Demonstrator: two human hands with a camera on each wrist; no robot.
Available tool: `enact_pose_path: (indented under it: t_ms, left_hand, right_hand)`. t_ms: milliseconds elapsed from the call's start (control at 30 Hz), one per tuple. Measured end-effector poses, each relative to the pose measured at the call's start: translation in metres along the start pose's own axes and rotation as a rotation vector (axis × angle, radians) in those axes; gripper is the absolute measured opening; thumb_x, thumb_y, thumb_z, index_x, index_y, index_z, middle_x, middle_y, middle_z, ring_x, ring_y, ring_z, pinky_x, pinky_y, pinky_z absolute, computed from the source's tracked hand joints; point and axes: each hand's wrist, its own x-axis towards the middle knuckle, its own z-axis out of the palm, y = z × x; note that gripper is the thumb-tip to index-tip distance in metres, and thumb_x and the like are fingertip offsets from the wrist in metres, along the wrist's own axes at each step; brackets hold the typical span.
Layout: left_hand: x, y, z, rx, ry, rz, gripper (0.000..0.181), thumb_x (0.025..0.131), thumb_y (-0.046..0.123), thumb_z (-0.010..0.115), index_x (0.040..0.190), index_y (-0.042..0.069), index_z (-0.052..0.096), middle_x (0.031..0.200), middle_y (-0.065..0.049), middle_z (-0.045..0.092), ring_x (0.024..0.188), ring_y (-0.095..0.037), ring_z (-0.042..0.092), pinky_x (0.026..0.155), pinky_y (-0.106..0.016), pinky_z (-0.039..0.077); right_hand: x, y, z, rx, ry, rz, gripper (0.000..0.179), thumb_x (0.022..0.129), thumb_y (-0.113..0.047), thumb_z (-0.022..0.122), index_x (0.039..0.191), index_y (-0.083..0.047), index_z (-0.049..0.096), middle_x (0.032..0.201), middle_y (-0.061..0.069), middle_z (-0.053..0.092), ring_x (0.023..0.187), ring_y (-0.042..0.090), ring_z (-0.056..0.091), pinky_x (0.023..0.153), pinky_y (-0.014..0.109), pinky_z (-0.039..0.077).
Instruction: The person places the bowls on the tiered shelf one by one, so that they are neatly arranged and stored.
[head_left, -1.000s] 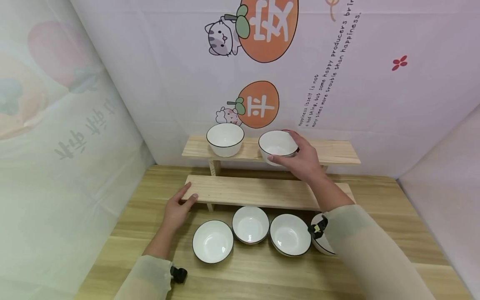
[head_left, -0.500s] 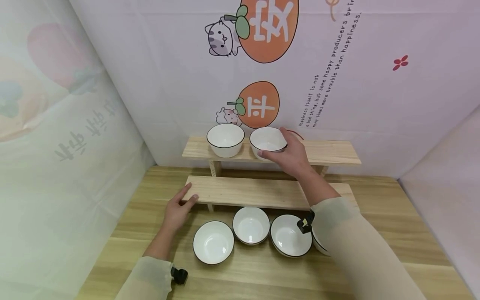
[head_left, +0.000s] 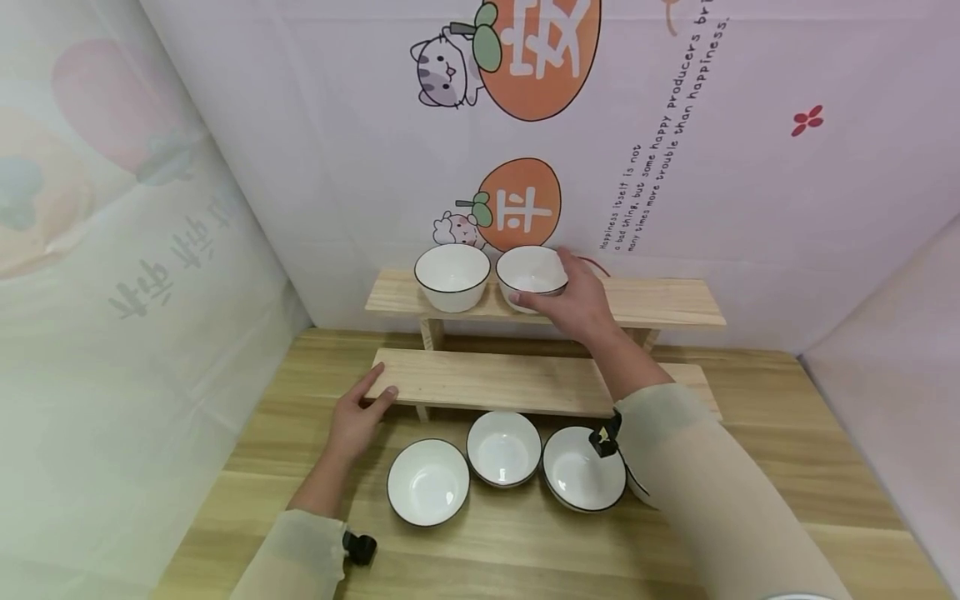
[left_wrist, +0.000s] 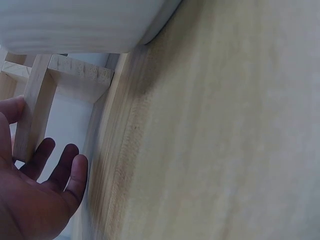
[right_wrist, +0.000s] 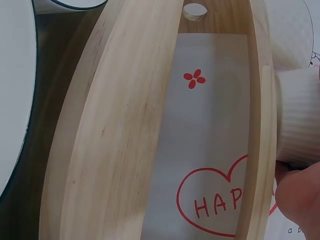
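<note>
On the upper board [head_left: 660, 302] of a two-step wooden shelf, my right hand [head_left: 581, 304] grips a white dark-rimmed bowl [head_left: 531, 271] by its right side. A matching bowl [head_left: 452, 279] stands just left of it. The right wrist view catches the ribbed side of the gripped bowl [right_wrist: 299, 117] and part of the right hand [right_wrist: 300, 197]. My left hand [head_left: 354, 425] holds the left end of the lower board [head_left: 487, 381]. Seen from the left wrist, the thumb is on one side of that board [left_wrist: 35, 112] and the fingers of the left hand [left_wrist: 37, 195] on the other.
In front of the shelf, several white bowls stand in a row on the wooden table [head_left: 247, 500], among them a left bowl [head_left: 428, 483], a middle bowl [head_left: 503, 450] and a bowl [head_left: 577, 479] partly behind the right wrist. A printed cloth [head_left: 337, 167] hangs behind.
My right hand has slid the bowl leftward along the upper board, close to the other bowl. The left hand stays on the lower board's end.
</note>
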Motion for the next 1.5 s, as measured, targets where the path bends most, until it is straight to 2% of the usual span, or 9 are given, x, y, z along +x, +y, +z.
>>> enact_pose_path:
  t_ms: [167, 400, 467, 700, 900, 967, 1133, 1500]
  left_hand:
    - [-0.001, -0.001, 0.001, -0.013, -0.005, 0.0, 0.067, 0.095, 0.053, 0.073, 0.154, 0.031, 0.052, 0.164, -0.003, 0.039, 0.155, -0.028, 0.028, 0.123, -0.05, 0.027]
    - [0.0, 0.0, 0.001, -0.018, -0.009, -0.006, 0.066, 0.095, 0.053, 0.072, 0.155, 0.032, 0.051, 0.165, -0.004, 0.038, 0.155, -0.029, 0.027, 0.123, -0.051, 0.027]
    - [0.0, 0.0, 0.0, -0.015, -0.006, -0.007, 0.066, 0.096, 0.052, 0.072, 0.155, 0.031, 0.051, 0.165, -0.003, 0.038, 0.155, -0.029, 0.027, 0.123, -0.05, 0.027]
    - [-0.001, 0.0, 0.0, -0.015, -0.005, -0.011, 0.067, 0.095, 0.052, 0.073, 0.155, 0.03, 0.051, 0.164, -0.002, 0.04, 0.154, -0.028, 0.028, 0.124, -0.048, 0.027]
    - [-0.002, 0.002, 0.0, -0.023, -0.006, -0.009, 0.067, 0.095, 0.051, 0.073, 0.155, 0.03, 0.051, 0.164, -0.004, 0.039, 0.153, -0.028, 0.03, 0.122, -0.049, 0.031]
    - [-0.002, 0.002, 0.0, -0.025, -0.005, -0.009, 0.066, 0.095, 0.051, 0.074, 0.154, 0.03, 0.052, 0.164, -0.004, 0.039, 0.153, -0.028, 0.031, 0.121, -0.049, 0.032]
    - [-0.002, 0.002, 0.0, -0.033, -0.012, -0.008, 0.066, 0.096, 0.05, 0.073, 0.155, 0.029, 0.051, 0.164, -0.004, 0.039, 0.154, -0.027, 0.029, 0.121, -0.048, 0.032]
    - [-0.003, 0.004, 0.0, -0.031, -0.008, -0.017, 0.066, 0.095, 0.049, 0.074, 0.155, 0.03, 0.051, 0.165, -0.006, 0.038, 0.152, -0.026, 0.031, 0.119, -0.047, 0.035]
  right_hand:
    - [-0.001, -0.001, -0.001, 0.001, -0.008, -0.014, 0.121, 0.071, -0.071, 0.085, 0.163, -0.013, 0.032, 0.159, 0.01, 0.043, 0.144, 0.031, 0.041, 0.12, 0.052, 0.033]
    - [-0.005, 0.0, -0.006, 0.023, -0.027, -0.01, 0.137, 0.07, -0.07, 0.087, 0.168, -0.011, 0.01, 0.168, 0.011, 0.029, 0.153, 0.03, 0.03, 0.124, 0.049, 0.026]
    - [-0.006, 0.0, -0.007, 0.031, -0.03, -0.017, 0.138, 0.07, -0.068, 0.087, 0.168, -0.011, 0.008, 0.168, 0.011, 0.029, 0.153, 0.029, 0.031, 0.124, 0.048, 0.027]
    - [-0.013, 0.005, -0.011, 0.083, -0.051, -0.032, 0.136, 0.07, -0.066, 0.088, 0.167, -0.009, 0.012, 0.166, 0.013, 0.033, 0.15, 0.032, 0.037, 0.12, 0.047, 0.035]
    - [-0.018, 0.014, -0.018, 0.127, -0.034, -0.07, 0.118, 0.074, -0.058, 0.09, 0.162, -0.008, 0.029, 0.156, 0.012, 0.045, 0.145, 0.031, 0.043, 0.12, 0.045, 0.037]
    - [-0.02, 0.015, -0.021, 0.153, -0.034, -0.06, 0.117, 0.076, -0.055, 0.091, 0.162, -0.008, 0.028, 0.158, 0.012, 0.042, 0.145, 0.032, 0.043, 0.12, 0.043, 0.036]
    - [-0.028, 0.018, -0.029, 0.2, -0.051, 0.005, 0.127, 0.077, -0.054, 0.09, 0.168, -0.012, 0.011, 0.167, 0.01, 0.03, 0.15, 0.031, 0.037, 0.12, 0.039, 0.035]
    - [-0.045, 0.026, -0.044, 0.267, -0.054, 0.012, 0.124, 0.079, -0.045, 0.092, 0.168, -0.016, 0.011, 0.169, 0.006, 0.027, 0.15, 0.026, 0.037, 0.12, 0.033, 0.035]
